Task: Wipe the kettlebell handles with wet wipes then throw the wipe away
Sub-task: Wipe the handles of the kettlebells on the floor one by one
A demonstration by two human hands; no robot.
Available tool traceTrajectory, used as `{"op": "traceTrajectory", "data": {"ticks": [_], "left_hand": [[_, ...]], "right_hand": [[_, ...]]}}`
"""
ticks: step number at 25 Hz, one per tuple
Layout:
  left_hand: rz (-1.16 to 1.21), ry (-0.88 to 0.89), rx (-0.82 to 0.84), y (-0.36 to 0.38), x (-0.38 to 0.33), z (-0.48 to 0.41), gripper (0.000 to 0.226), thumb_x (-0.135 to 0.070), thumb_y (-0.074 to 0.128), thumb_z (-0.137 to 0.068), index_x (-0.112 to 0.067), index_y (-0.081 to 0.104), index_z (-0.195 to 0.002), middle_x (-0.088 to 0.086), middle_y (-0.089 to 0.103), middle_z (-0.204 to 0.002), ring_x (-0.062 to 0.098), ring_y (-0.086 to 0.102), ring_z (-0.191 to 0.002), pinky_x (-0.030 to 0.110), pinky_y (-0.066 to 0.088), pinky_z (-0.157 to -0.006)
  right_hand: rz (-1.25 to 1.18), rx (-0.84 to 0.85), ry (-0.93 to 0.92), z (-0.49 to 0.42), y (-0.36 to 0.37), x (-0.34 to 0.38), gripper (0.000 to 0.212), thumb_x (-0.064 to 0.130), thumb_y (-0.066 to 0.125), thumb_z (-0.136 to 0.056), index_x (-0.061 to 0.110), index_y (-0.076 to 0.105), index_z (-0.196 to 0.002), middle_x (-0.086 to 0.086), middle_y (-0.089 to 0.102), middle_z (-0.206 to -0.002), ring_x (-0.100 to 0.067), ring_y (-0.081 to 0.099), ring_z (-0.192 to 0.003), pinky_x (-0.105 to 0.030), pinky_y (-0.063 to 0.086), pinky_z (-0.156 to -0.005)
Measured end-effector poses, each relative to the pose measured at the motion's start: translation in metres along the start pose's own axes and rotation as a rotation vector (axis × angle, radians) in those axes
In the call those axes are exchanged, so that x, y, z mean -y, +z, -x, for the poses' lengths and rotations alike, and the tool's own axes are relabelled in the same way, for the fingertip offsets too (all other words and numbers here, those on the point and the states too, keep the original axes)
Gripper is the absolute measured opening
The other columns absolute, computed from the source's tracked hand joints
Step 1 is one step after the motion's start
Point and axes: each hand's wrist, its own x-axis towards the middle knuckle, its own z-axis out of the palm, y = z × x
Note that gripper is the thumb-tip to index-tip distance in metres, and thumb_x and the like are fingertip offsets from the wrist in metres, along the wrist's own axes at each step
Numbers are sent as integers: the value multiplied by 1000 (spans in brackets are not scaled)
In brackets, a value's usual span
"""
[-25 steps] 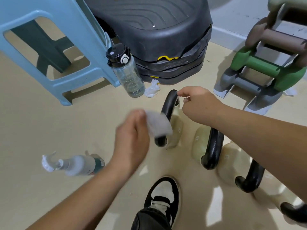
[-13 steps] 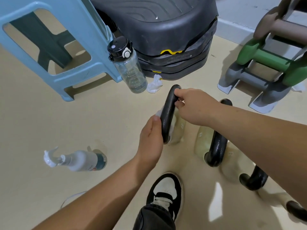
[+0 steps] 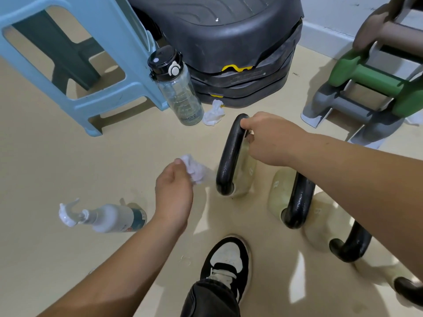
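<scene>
On the floor, four kettlebells (image 3: 238, 170); right hand (image 3: 270, 138) grips one handle, left fingers (image 3: 180, 165) pinch one wipe (image 3: 194, 170).

The right hand (image 3: 270, 139) grips the top of the black handle (image 3: 229, 156) of a pale kettlebell (image 3: 246, 172). Just left of the handle, apart from it, the left hand (image 3: 174, 193) pinches a crumpled wipe (image 3: 195, 170). Behind the handle stand a water bottle (image 3: 178, 88) and a used wipe (image 3: 214, 113) on the floor. A spray bottle (image 3: 107, 217) lies far left of it.
</scene>
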Motion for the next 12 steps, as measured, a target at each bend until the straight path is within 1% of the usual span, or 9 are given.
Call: {"op": "traceTrajectory", "data": {"ticks": [2,3,4,5,7,9,10,11,12], "left_hand": [[-135,48,140,9,-9,4,37,-28,39,-107,-19,73,-99,-17,70,-99,3,62,-97,20,44,-87],[-182,51,231,18,-10,13,38,-30,38,-108,-23,75,-103,-16,71,-101,0,62,-95,16,44,-86],[-204,45,289,25,-10,22,41,-32,35,-108,-24,74,-99,-11,73,-96,1,62,-87,16,45,-82],[-199,44,309,30,-11,29,44,-33,32,-108,-21,73,-97,-3,74,-93,6,62,-83,18,46,-77],[-147,57,267,33,-20,34,44,-31,31,-108,-17,72,-99,1,74,-91,5,61,-76,20,48,-71],[-181,194,234,35,-35,26,43,-33,31,-109,-15,67,-95,-6,69,-80,0,57,-68,18,46,-67],[-252,310,272,37,-40,22,41,-36,30,-110,-18,66,-99,-10,67,-80,0,57,-69,18,46,-68],[-333,440,331,41,-39,18,37,-37,30,-111,-23,65,-112,-14,69,-92,0,61,-80,20,49,-75],[-428,575,375,46,-29,14,35,-34,31,-111,-25,60,-130,-16,68,-118,0,62,-103,22,50,-90]], "right_hand": [[-2,11,17,2,-2,1,27,14,45,-86,16,57,-110,-2,46,-99,-31,54,-95,-43,52,-85],[-9,16,29,3,-3,2,31,13,45,-86,17,57,-114,-2,49,-104,-31,54,-99,-43,52,-87],[-25,22,42,4,-2,2,36,12,46,-85,17,57,-119,-3,51,-111,-30,54,-104,-43,51,-91],[-53,25,54,6,-3,1,41,10,46,-85,18,56,-124,-3,53,-119,-30,54,-110,-44,50,-94],[-145,36,66,8,-4,-2,47,7,44,-86,18,54,-131,-5,53,-131,-28,55,-116,-44,48,-100],[-215,47,64,9,-4,-6,51,4,43,-86,18,52,-135,-6,51,-136,-28,56,-118,-42,45,-103],[-236,51,66,9,-4,-6,53,3,43,-87,20,52,-137,-5,50,-139,-27,54,-121,-38,44,-104],[-257,46,75,9,-5,-7,56,3,44,-88,24,52,-139,-2,48,-142,-25,52,-124,-31,41,-104],[-285,39,92,8,-6,-8,59,3,44,-89,29,51,-141,2,45,-145,-22,49,-127,-23,38,-101]]}}
